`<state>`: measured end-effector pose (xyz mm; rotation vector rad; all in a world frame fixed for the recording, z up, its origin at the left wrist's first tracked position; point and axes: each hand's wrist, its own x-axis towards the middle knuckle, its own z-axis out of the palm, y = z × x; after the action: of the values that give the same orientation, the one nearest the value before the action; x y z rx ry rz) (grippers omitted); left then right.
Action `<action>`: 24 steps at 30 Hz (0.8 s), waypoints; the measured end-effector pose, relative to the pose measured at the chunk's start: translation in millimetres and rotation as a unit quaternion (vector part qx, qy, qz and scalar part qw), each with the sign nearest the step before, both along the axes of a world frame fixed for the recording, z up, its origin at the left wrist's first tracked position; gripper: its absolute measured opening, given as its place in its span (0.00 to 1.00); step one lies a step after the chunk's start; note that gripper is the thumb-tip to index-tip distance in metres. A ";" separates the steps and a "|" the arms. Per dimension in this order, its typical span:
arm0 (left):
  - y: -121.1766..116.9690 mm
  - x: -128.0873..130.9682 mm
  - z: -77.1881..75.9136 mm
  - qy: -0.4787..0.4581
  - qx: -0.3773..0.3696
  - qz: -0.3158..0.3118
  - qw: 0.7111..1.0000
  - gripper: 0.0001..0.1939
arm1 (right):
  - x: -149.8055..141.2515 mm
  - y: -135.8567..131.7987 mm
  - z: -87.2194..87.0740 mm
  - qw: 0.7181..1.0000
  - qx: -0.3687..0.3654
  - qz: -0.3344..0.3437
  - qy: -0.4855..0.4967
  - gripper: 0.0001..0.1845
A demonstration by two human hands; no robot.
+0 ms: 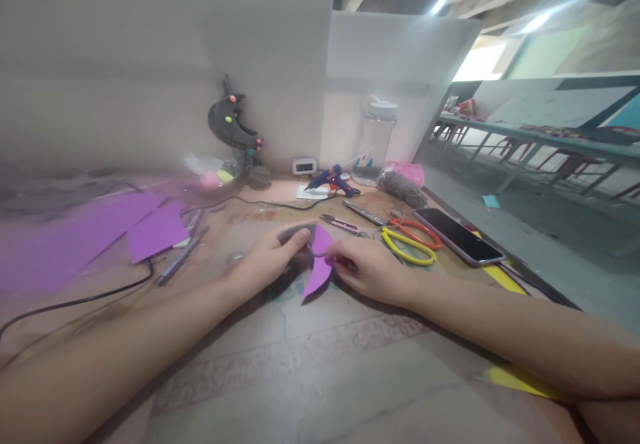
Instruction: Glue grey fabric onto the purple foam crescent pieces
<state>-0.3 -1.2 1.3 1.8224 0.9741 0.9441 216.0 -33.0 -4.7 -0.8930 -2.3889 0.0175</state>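
Head view: hands (265, 257) (371, 272) hold a purple crescent (319, 277) between them, open tabletop (325, 377) nearer

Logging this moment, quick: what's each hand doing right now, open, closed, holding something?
Left hand: closed, holding the purple crescent-shaped piece.
Right hand: closed at that piece's right edge; exactly what it pinches can't be told.

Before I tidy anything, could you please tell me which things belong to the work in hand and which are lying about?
Probably part of the work:
dark grey piece, in left hand
purple crescent, at right hand
matching purple sheets
glue gun, perhaps

Seemingly lying about:
phone
small clock
clear bottle
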 end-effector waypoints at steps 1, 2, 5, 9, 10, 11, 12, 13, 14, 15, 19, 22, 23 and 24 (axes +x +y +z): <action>1.4 0.3 0.0 -0.003 -0.010 0.006 1.000 0.20 | -0.1 0.5 -0.2 1.000 -0.006 0.002 -0.001 0.10; 2.6 0.7 0.2 -0.004 -0.020 0.013 1.000 0.19 | -0.1 0.8 0.0 1.000 -0.016 0.002 -0.002 0.10; 4.9 2.0 1.5 -0.012 -0.025 0.031 0.999 0.18 | 0.2 0.3 2.1 0.999 -0.049 -0.002 -0.006 0.10; 6.5 2.9 1.9 -0.028 -0.014 0.030 0.999 0.16 | 0.9 -1.2 4.2 0.995 -0.090 -0.026 0.028 0.06; 6.9 2.8 1.5 -0.029 -0.013 0.028 0.999 0.16 | 1.1 -1.1 4.5 0.994 -0.101 -0.033 0.040 0.05; 7.2 2.6 1.1 -0.029 -0.012 0.026 0.999 0.16 | 1.3 -0.8 4.8 0.992 -0.112 -0.039 0.051 0.05; 7.6 2.3 0.6 -0.026 -0.012 0.023 0.999 0.16 | 1.4 -0.3 5.2 0.990 -0.120 -0.045 0.061 0.06; 7.9 2.0 0.3 -0.023 -0.012 0.022 0.999 0.16 | 1.6 0.4 5.7 0.988 -0.127 -0.051 0.073 0.06; 8.1 1.8 0.0 -0.020 -0.013 0.022 0.999 0.16 | 1.6 1.1 6.3 0.986 -0.132 -0.057 0.086 0.07; 8.2 1.6 -0.1 -0.017 -0.013 0.022 1.000 0.16 | 1.6 1.9 6.7 0.984 -0.136 -0.063 0.098 0.06; 8.0 2.2 0.1 -0.023 -0.017 0.020 0.999 0.16 | 0.8 4.5 7.1 0.981 -0.128 -0.083 0.120 0.07; 7.8 3.0 -0.3 -0.040 -0.028 0.012 0.999 0.16 | -0.2 5.9 7.1 0.982 -0.130 -0.076 0.118 0.13; 7.9 3.0 -0.6 -0.041 -0.033 0.012 0.999 0.16 | -0.4 6.4 7.5 0.981 -0.139 -0.073 0.117 0.14; 7.9 2.9 -0.9 -0.039 -0.035 0.014 0.999 0.16 | -0.3 6.9 8.2 0.980 -0.149 -0.068 0.116 0.14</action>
<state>2.6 6.8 0.4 1.7043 0.9751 0.9799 215.7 -26.1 3.5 -1.1246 -2.1348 0.4127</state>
